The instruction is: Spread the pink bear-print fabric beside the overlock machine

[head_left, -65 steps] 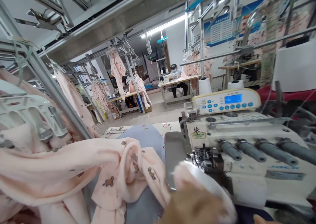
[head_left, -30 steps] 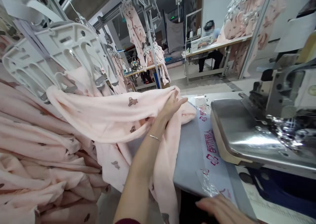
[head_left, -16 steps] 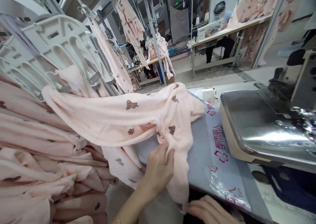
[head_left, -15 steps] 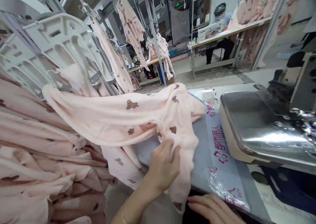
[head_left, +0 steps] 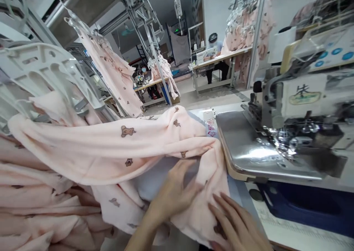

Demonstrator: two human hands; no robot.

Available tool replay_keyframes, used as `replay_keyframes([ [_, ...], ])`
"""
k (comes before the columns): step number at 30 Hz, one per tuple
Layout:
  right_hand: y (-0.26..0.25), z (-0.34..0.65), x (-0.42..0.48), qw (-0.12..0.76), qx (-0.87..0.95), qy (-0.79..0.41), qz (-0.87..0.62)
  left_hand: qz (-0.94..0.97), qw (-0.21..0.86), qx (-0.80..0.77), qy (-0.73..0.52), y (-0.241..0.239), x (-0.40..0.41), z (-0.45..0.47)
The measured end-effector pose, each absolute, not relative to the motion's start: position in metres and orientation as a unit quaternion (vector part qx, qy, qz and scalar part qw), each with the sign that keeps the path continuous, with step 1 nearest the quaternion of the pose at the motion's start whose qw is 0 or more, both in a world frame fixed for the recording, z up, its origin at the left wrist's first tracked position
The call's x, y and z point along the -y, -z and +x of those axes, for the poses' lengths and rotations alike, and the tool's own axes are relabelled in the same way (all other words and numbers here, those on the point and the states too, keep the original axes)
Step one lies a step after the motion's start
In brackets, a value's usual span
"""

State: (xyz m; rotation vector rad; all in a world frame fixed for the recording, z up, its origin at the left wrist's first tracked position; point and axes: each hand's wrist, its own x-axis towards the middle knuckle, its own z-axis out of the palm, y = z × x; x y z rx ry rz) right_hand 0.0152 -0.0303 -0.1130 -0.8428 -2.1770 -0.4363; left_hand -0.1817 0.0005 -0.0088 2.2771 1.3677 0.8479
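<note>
Left hand [head_left: 179, 189] arched, thumb wide of my fingers, right hand [head_left: 235, 221] splayed loose, and the pink garment [head_left: 149, 142] lies right under both!

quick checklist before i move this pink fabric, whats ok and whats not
1. Right hand on the pink fabric: ok, fingers spread over it.
2. Left hand closed on the fabric: not ok, thumb and fingers are apart.
3. Fabric lying flat: not ok, it is folded and bunched near the hands.
4. Both hands off the metal plate: ok, they are on the near side of it.
5. Fabric off the plate's top: ok, it lies beside the plate's left edge.
6. Control panel reading: cannot tell, its screen is not visible.
</note>
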Motion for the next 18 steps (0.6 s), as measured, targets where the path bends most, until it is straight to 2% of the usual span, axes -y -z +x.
replay_keyframes([
  [2,0.115,0.006,0.028,0.387,0.845,0.172,-0.328,0.817,0.161,-0.486,-0.264,0.025,0.035,-0.195],
  [5,0.110,0.003,0.028,0.406,0.845,0.143,-0.318,0.867,0.062,-0.452,-0.201,0.057,0.061,-0.204],
  [7,0.103,0.010,0.029,0.423,0.843,0.125,-0.307,0.878,0.021,-0.427,-0.216,0.068,0.060,-0.206],
  [12,0.084,0.033,0.031,0.469,0.806,0.136,-0.334,0.833,0.111,-0.408,-0.357,0.043,0.037,-0.187],
  [16,0.081,0.044,0.036,0.472,0.786,0.135,-0.376,0.832,0.097,-0.352,-0.419,0.024,0.028,-0.153],
  [18,0.079,0.052,0.037,0.467,0.781,0.130,-0.392,0.807,0.120,-0.377,-0.438,0.021,0.025,-0.146],
])
